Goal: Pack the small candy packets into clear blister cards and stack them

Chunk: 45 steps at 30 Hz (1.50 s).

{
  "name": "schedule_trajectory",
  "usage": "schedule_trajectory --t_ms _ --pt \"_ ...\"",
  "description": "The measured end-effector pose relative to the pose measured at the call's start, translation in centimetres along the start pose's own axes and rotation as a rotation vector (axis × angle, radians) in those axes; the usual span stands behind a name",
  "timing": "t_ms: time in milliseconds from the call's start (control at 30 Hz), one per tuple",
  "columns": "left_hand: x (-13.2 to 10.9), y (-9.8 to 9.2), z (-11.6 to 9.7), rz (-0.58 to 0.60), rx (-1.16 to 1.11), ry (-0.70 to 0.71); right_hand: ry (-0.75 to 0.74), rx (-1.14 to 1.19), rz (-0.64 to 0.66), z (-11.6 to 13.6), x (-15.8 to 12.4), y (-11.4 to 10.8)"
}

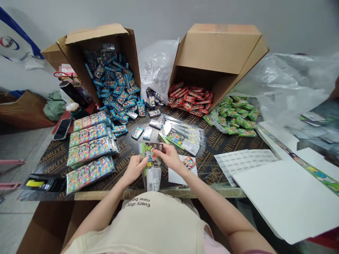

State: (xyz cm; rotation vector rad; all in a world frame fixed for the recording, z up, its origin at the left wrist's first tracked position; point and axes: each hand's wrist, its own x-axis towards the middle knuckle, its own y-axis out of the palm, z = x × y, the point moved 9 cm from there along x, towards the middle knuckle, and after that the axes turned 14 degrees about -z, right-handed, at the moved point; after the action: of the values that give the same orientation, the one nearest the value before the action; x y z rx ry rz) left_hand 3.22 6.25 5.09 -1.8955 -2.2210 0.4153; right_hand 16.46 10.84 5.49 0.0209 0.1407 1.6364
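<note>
Pinching clear poly sleeve [153,180] of candy, L hand [134,168] & R hand [169,157] both clamped on its top edge, over worktop [209,169] near front edge. Prob. light, slippery, floppy film; best held at top edge.

A clear plastic sleeve [153,173] — green-and-black printed packet [153,158] inside (white barcode panel [153,180] at the bottom) — pinched at the top.

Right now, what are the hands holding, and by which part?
Left hand and right hand grip the upper end of a green-and-black printed plastic packet.
</note>
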Motion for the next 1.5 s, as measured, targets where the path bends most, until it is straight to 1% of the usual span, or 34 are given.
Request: schedule_trajectory --t_ms 67,100,167,233,267,300,367,467,533,600,633,667,733,767,800,833,900,967,1000,1100,1200,1333,1433,1500 --pt "0.3 -0.5 0.2 -0.034 -0.011 -0.006 0.030 0.056 0.002 0.2 0.0 0.2" --pt "0.5 -1.0 0.3 -0.062 -0.025 -0.017 0.076 0.098 0.038 0.0 -0.2 0.5" --pt "1.1 -2.1 0.8 -0.124 -0.056 -0.061 0.220 0.156 0.191 -1.2 -1.4 1.8" --pt "1.6 -2.7 1.3 -0.159 -0.108 -0.120 0.360 0.153 0.350 -2.8 -3.2 2.9" --pt "1.6 -2.7 1.6 -0.149 -0.143 -0.148 0.393 0.143 0.377 -3.5 -3.8 2.9" --pt "1.6 -2.3 1.8 -0.111 -0.186 -0.174 0.397 0.133 0.360 -3.9 -4.0 2.6" --pt "1.0 -0.7 2.2 0.025 -0.279 -0.217 0.354 0.113 0.259 -4.3 -3.5 1.3" --pt "-0.3 1.6 2.5 0.210 -0.398 -0.251 0.310 0.117 0.172 -4.1 -2.2 -0.1" --pt "-0.9 2.6 2.7 0.290 -0.433 -0.257 0.276 0.151 0.107 -3.5 -1.3 -1.0" --pt "-1.1 3.1 2.6 0.322 -0.450 -0.250 0.217 0.168 0.021 -2.7 -0.7 -1.9" --pt "-0.9 3.1 2.4 0.290 -0.467 -0.237 0.203 0.159 0.012 -2.5 -0.7 -1.9" --pt "-0.5 2.7 2.1 0.220 -0.499 -0.221 0.198 0.145 0.021 -2.4 -0.8 -1.7" --pt "0.3 1.6 1.6 0.010 -0.603 -0.225 0.213 0.141 0.034 -2.4 -1.4 -0.9" --pt "0.4 1.3 1.5 -0.091 -0.666 -0.256 0.229 0.169 0.009 -2.5 -1.6 -0.7" --pt "0.4 1.3 1.5 -0.166 -0.730 -0.301 0.245 0.218 -0.045 -2.5 -1.8 -0.6" --pt "0.3 1.6 1.6 -0.214 -0.789 -0.354 0.258 0.273 -0.117 -2.6 -1.9 -0.7" --pt "0.0 2.5 1.6 -0.263 -0.886 -0.433 0.279 0.348 -0.252 -2.7 -2.1 -1.0" --pt "-0.3 3.3 1.5 -0.274 -0.959 -0.475 0.270 0.354 -0.332 -2.7 -2.2 -1.2" --pt "-0.4 3.5 1.5 -0.273 -0.982 -0.491 0.263 0.348 -0.345 -2.6 -2.2 -1.3" --pt "-0.4 3.7 1.5 -0.231 -0.968 -0.521 0.296 0.365 -0.311 -2.9 -2.0 -1.2" --pt "0.3 3.0 1.3 -0.207 -0.896 -0.486 0.340 0.373 -0.324 -3.4 -1.9 -1.7" --pt "1.0 2.8 0.7 -0.145 -0.867 -0.402 0.326 0.369 -0.356 -3.0 -2.3 -1.8" --pt "0.8 3.1 0.7 -0.101 -0.883 -0.416 0.307 0.368 -0.336 -2.2 -2.6 -1.5" --pt "0.6 2.5 0.6 -0.110 -0.854 -0.408 0.299 0.367 -0.299 -1.8 -2.5 -1.4"
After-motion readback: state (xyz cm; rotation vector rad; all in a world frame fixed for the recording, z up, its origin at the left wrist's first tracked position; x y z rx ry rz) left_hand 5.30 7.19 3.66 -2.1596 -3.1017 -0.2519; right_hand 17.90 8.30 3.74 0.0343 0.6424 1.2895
